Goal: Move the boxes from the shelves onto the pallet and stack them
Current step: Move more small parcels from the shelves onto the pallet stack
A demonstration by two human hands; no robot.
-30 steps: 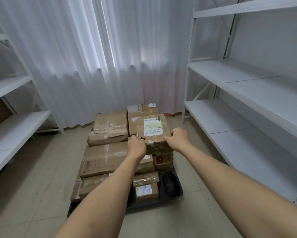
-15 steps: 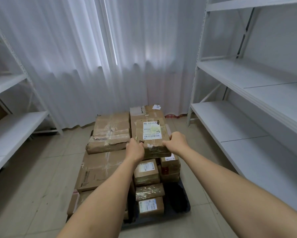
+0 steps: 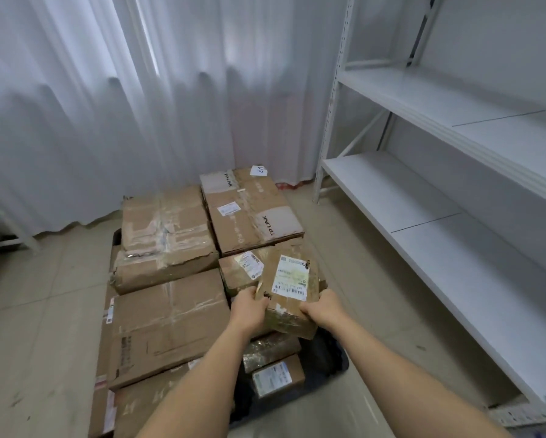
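**Both hands lower a labelled box onto a nearly full pallet**

Both hands clamp one small cardboard box [image 3: 292,294]: the left hand [image 3: 248,309] curls round its near left corner, the right hand [image 3: 320,309] grips its near right edge. The box sits tilted, its white shipping label up, over the stack at the pallet's near right side; whether it already rests on the box beneath I cannot tell.

Left of the left hand, two large taped cartons [image 3: 167,324] lie flat, with another battered carton [image 3: 165,235] beyond them. Just ahead of the hands sits a small labelled box [image 3: 241,271], and beyond it a TP-LINK carton [image 3: 252,213]. Below the hands, smaller parcels [image 3: 276,376] stand on the dark pallet [image 3: 328,358].

Right of the right hand, the white shelves [image 3: 423,197] show no boxes in the visible part. Judging by this, most of the job looks done; what remains is to release this box squarely, plus any boxes on shelves out of view.
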